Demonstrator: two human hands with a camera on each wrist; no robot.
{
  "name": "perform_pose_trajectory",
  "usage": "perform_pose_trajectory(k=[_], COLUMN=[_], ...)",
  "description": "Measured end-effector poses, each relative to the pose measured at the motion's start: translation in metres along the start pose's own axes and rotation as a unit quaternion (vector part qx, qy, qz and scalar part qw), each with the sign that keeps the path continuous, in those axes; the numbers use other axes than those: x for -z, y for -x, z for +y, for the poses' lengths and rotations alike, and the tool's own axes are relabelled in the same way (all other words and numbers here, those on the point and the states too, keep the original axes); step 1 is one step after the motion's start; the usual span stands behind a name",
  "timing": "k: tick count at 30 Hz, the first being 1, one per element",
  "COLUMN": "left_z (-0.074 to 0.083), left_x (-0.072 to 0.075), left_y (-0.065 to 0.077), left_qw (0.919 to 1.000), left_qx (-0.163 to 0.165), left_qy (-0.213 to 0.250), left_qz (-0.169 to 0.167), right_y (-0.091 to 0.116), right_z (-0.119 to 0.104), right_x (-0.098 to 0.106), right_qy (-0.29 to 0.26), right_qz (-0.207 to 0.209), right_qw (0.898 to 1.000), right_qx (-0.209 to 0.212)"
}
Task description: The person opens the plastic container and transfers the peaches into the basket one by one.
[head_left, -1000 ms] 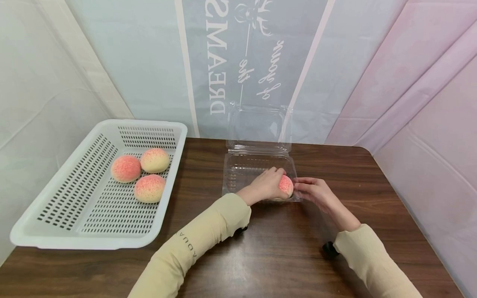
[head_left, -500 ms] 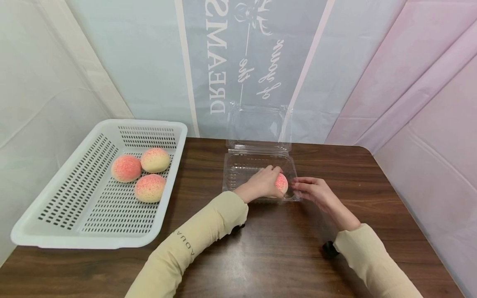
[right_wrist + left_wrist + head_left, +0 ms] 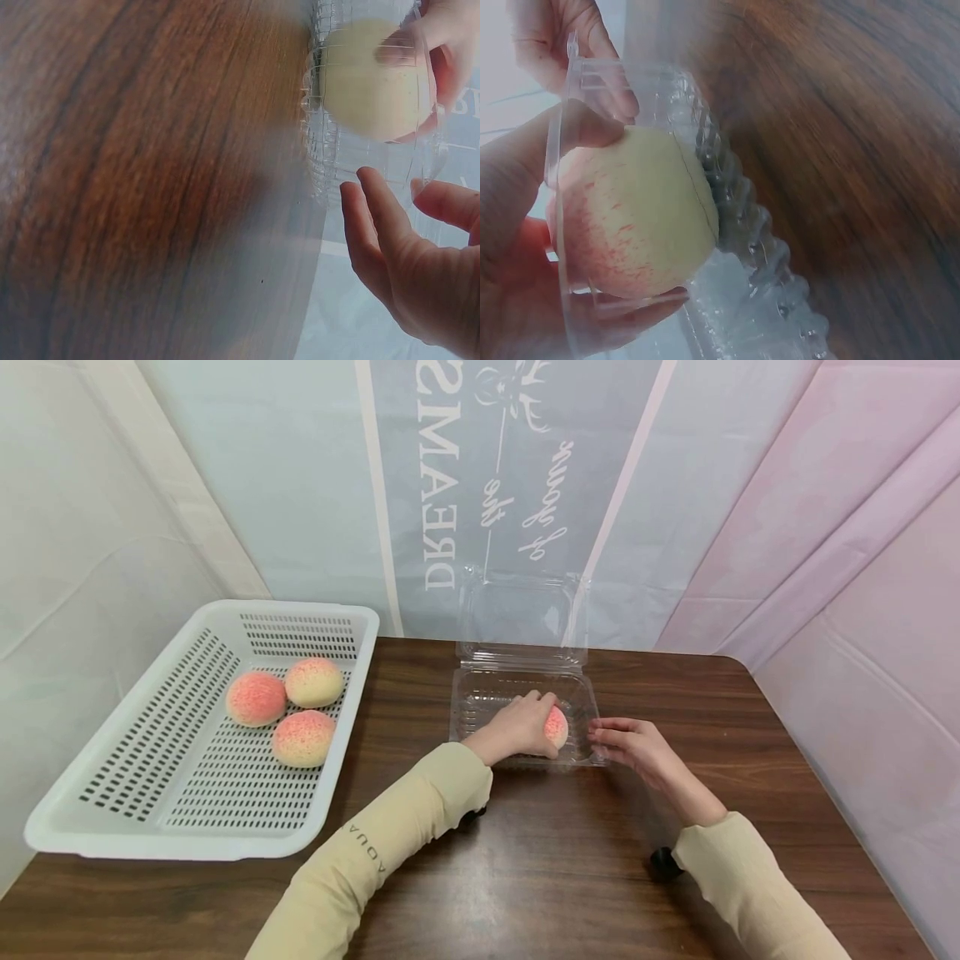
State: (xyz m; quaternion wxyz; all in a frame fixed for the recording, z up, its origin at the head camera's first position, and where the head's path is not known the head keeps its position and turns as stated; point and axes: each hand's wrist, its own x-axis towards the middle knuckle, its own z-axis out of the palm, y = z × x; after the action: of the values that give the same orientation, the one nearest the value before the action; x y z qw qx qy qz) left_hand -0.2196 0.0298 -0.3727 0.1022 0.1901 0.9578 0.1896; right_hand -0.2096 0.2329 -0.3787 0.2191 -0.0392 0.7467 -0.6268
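A peach (image 3: 556, 727), pink fading to cream, is in the near part of a transparent plastic clamshell box (image 3: 480, 752) whose lid stands raised at the back. My left hand (image 3: 517, 727) grips this peach from the left, thumb and fingers curved round its sides. In the left wrist view the peach (image 3: 641, 217) shows its pale side close to the ridged bottom. At the box's right wall, my right hand (image 3: 633, 747) rests its fairly straight fingertips against the clear plastic. The right wrist view shows the thumb tip by the rim and the other fingers (image 3: 382, 210) spread along the outside.
On the left stands a white perforated basket (image 3: 352, 693) with three more peaches (image 3: 255, 699) inside. The dark wooden table (image 3: 525, 860) extends in front of the box. A printed cloth (image 3: 315, 485) hangs right behind it.
My left hand has slid the peach leftward inside the box, away from the right wall. My right hand stays at that wall, nearly still.
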Motion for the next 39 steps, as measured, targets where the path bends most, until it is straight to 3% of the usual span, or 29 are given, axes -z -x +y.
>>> perform_pose_trajectory(k=[23,32,39], left_z=[-0.003,-0.003,-0.003], left_x=[-0.004,0.001,0.005], left_y=[-0.004,-0.004,-0.004], left_qw=[0.9992,0.9992,0.9985], left_qx=[-0.024,-0.005,-0.008], left_qy=[-0.032,-0.04,-0.053], left_qz=[0.01,0.008,0.011], right_y=[0.0,0.0,0.0], right_z=[0.0,-0.001,-0.002], right_x=[0.0,0.0,0.0], right_qy=[0.002,0.006,0.012], right_qz=[-0.003,-0.005,-0.004], right_qw=[1.0,1.0,1.0], right_qx=[-0.007,-0.005,-0.003])
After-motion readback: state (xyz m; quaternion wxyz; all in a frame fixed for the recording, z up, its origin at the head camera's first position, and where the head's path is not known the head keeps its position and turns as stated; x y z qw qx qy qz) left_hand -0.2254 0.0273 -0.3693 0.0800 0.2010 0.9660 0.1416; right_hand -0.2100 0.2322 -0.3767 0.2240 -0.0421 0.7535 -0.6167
